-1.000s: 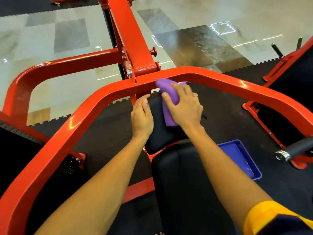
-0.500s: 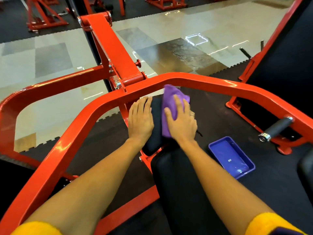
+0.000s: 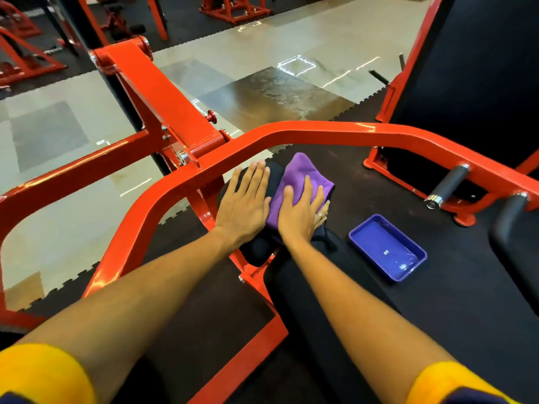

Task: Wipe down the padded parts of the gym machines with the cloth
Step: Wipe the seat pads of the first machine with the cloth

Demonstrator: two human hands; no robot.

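The purple cloth [image 3: 297,182] is pressed onto the black pad [image 3: 275,179] under the flat, straight-fingered right hand [image 3: 300,217], the left hand [image 3: 245,205] is laid flat beside it, and rubber matting [image 3: 437,301] and glossy tiles [image 3: 262,91] are seen around.

two hands [image 3: 243,204] [image 3: 299,212], one purple cloth [image 3: 294,176], one blue tray [image 3: 408,269].

A blue plastic tray [image 3: 379,243] lies flat on the black rubber mat [image 3: 437,301], well to the right. Beyond it a black handle [image 3: 449,182] with a chrome end cap juts out at a slant. The mat's toothed edge meets a glossy tiled floor [image 3: 262,48] of pale and dark squares. Red steel racks [image 3: 233,10] stand on the far side.
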